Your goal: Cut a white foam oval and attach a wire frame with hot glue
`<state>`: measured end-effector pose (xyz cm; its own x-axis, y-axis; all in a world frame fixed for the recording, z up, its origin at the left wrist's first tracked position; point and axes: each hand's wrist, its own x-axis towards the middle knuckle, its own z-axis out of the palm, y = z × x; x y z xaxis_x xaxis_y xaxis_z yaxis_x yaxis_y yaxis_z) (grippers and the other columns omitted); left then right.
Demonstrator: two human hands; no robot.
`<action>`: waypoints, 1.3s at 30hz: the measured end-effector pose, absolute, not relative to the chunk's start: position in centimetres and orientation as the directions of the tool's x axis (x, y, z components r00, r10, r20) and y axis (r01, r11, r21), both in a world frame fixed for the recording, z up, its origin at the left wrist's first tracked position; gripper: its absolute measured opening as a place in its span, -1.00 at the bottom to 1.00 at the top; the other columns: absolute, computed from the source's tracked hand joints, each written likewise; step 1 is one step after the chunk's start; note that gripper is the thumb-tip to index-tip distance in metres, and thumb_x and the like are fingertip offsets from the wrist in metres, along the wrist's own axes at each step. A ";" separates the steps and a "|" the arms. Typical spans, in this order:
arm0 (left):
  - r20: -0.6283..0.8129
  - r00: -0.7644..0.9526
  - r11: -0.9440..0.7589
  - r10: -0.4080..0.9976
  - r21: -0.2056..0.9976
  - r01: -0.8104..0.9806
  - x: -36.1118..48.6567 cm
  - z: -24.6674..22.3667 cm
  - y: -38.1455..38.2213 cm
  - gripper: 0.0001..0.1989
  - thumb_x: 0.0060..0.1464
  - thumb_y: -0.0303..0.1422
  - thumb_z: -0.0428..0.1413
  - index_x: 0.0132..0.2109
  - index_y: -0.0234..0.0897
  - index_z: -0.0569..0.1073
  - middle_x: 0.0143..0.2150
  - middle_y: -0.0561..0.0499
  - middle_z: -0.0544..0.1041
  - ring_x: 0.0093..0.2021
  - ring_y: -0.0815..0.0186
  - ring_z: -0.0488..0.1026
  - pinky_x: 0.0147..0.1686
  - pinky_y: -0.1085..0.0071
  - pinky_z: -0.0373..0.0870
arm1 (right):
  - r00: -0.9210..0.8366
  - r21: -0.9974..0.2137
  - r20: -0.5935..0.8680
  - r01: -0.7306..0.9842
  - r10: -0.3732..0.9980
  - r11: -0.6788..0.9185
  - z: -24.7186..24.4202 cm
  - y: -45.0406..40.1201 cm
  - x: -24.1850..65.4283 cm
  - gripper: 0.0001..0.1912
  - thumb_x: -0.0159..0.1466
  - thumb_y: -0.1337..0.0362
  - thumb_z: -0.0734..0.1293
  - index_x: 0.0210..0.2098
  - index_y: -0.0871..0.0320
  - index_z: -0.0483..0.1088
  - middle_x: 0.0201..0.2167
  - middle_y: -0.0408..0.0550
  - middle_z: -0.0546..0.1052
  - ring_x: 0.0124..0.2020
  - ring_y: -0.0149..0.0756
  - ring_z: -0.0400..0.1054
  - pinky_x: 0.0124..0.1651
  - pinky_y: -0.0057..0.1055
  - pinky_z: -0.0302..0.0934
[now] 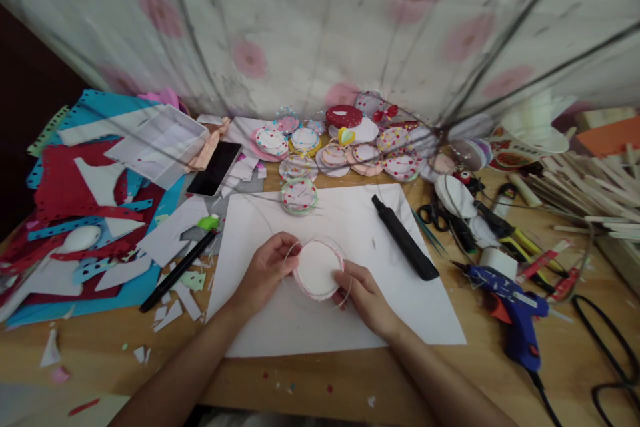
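A round white disc (319, 269) with a pink rim, ringed by a thin clear hoop, is held above a large white sheet (260, 333). My left hand (270, 270) pinches its left edge. On its right edge my right hand (364, 290) closes, the thumb lying on the face of the disc. Just beyond the hands, a round piece with red dots and a green edge (299, 195) lies at the sheet's far edge. A black cutter-like tool (405, 238) rests on the sheet to the right.
Coloured scraps (75, 180), a white box (150, 147), a phone (215, 169) and a black pen (177, 270) lie left. Decorated discs (305, 140) line the back. At right are a blue glue gun (515, 310), pliers (520, 247), scissors (434, 215) and wooden sticks (595, 187).
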<state>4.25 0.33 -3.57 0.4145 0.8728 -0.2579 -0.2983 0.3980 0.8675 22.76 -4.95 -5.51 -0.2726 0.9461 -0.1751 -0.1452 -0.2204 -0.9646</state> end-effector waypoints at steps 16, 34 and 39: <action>-0.280 0.595 0.551 0.753 0.763 -0.339 4.0 -3.7 0.1 -0.74 -0.07 -0.26 0.26 -0.23 -0.29 0.51 -0.35 0.02 0.47 -0.42 0.44 0.36 -0.47 0.57 0.25 | -0.235 -0.917 -0.274 -0.230 0.933 -0.327 -6.9 -5.5 23.1 -0.66 0.20 0.04 0.21 -0.53 0.19 0.27 -0.63 -0.22 0.15 -0.58 -0.45 -0.05 -0.55 -0.50 -0.13; -0.205 0.662 0.497 0.721 0.818 -0.289 3.8 -3.9 0.4 -0.67 -0.18 -0.39 0.33 -0.21 -0.28 0.45 -0.28 0.02 0.48 -0.31 0.38 0.39 -0.34 0.52 0.28 | -0.287 -0.972 -0.202 -0.055 0.936 -0.227 -6.0 -5.5 23.3 -0.60 0.25 -0.02 0.16 -0.40 0.19 0.38 -0.58 -0.20 0.17 -0.56 -0.43 -0.04 -0.52 -0.49 -0.05; -0.225 0.634 0.486 0.740 0.830 -0.273 3.9 -3.6 0.3 -0.72 -0.18 -0.43 0.32 -0.25 -0.31 0.47 -0.32 0.01 0.51 -0.34 0.37 0.42 -0.35 0.51 0.30 | -0.278 -0.982 -0.179 -0.017 0.944 -0.191 -5.4 -5.4 23.3 -0.60 0.25 -0.01 0.15 -0.49 0.17 0.30 -0.59 -0.20 0.16 -0.55 -0.42 -0.05 -0.50 -0.48 -0.05</action>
